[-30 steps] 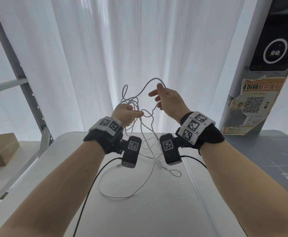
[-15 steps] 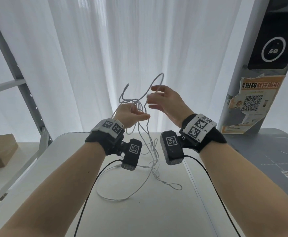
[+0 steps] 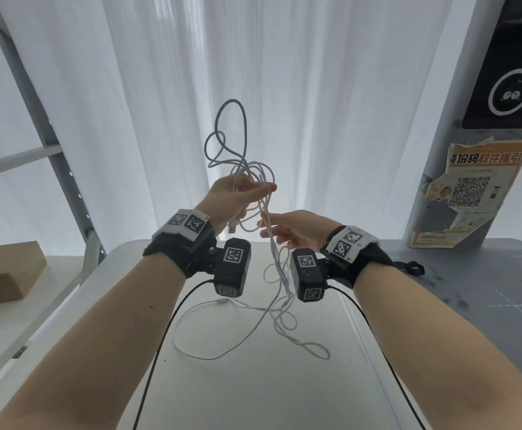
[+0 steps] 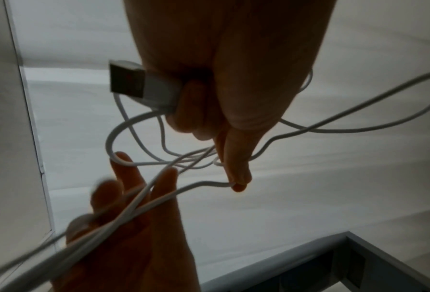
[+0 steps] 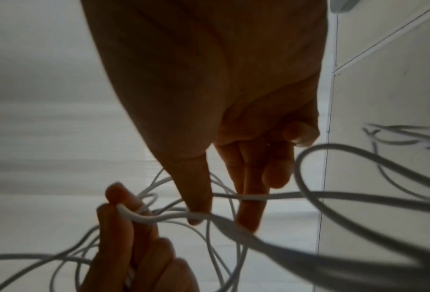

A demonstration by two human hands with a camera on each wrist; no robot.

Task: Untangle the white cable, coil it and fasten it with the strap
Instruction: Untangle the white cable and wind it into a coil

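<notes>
The white cable (image 3: 244,169) is a loose tangle. One loop stands above my left hand (image 3: 253,190), and several strands hang down onto the white table (image 3: 253,383). My raised left hand grips a bunch of strands, and its curled fingers also hold the USB plug (image 4: 138,85), which sticks out below (image 3: 231,228). My right hand (image 3: 269,225) is lower and to the right. Its fingers (image 5: 251,197) are nearly straight, and hanging strands run across and between them. No strap shows in any view.
A cardboard box (image 3: 5,274) lies on a low shelf at the left beside a grey metal upright (image 3: 36,103). A grey table (image 3: 470,290) adjoins on the right, below a pillar with a poster (image 3: 477,187). White curtains hang behind.
My left hand has risen with its bunch of cable. My right hand let go of the high loop and dropped below the left hand, onto the hanging strands.
</notes>
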